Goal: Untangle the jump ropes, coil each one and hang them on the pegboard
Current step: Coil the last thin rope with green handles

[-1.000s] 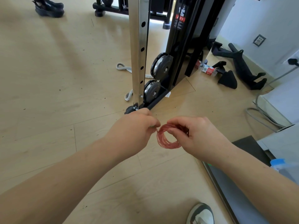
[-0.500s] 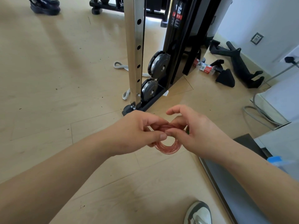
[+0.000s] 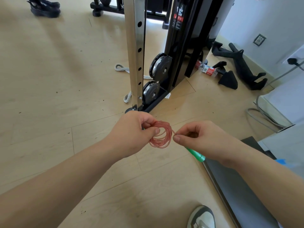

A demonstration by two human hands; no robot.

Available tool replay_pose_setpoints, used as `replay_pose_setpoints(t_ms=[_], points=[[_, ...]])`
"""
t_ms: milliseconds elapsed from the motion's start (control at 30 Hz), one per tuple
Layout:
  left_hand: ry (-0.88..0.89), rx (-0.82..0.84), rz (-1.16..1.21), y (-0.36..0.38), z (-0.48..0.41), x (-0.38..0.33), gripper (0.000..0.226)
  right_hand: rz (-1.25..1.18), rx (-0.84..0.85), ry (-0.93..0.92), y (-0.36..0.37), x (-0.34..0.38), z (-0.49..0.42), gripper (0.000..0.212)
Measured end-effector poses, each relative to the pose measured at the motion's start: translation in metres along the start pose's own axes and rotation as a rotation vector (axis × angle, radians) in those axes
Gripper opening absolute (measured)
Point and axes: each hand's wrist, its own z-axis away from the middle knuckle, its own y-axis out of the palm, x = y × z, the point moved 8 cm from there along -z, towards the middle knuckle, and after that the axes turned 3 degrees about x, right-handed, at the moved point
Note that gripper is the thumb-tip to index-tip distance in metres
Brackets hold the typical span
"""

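Observation:
A thin pinkish-red jump rope (image 3: 162, 139) is wound into a small tight coil held above the wooden floor. My left hand (image 3: 133, 134) grips the coil's left side between thumb and curled fingers. My right hand (image 3: 199, 139) pinches a strand at the coil's right edge between thumb and forefinger. A green handle (image 3: 196, 155) sticks out below my right hand. A sliver of green also shows at my left fingers. No pegboard is in view.
A cable machine with a steel upright (image 3: 137, 55) and black pulleys (image 3: 161, 66) stands just ahead. A white rope (image 3: 122, 69) lies behind it. Black handles (image 3: 238, 63) lie at the right wall. A dark mat (image 3: 236, 186) and my shoe (image 3: 203, 218) are at lower right.
My hands were pressed together over the coil; now they have drawn apart. The left hand keeps the coil while the right has shifted to its right edge, and the green handle shows.

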Motion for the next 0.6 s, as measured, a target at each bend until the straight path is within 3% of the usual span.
replay_pose_setpoints(t_ms=[100, 167, 367, 500, 600], points=[[0.010, -0.027, -0.020, 0.000, -0.002, 0.002, 0.016, -0.090, 0.077, 0.004, 0.005, 0.006, -0.001, 0.012], [0.007, -0.008, -0.034, 0.003, -0.001, 0.004, 0.018, -0.313, 0.120, 0.003, 0.006, 0.008, 0.001, 0.018], [0.018, 0.049, -0.114, 0.012, 0.003, 0.000, 0.007, -0.690, 0.155, 0.028, 0.013, 0.010, -0.003, 0.037], [0.076, 0.038, -0.237, 0.015, 0.007, -0.007, 0.007, -0.716, 0.079, 0.021, 0.013, 0.008, -0.006, 0.030], [0.078, 0.041, -0.207, 0.016, 0.008, -0.010, 0.008, -0.625, -0.100, -0.033, 0.004, 0.008, -0.006, 0.016]])
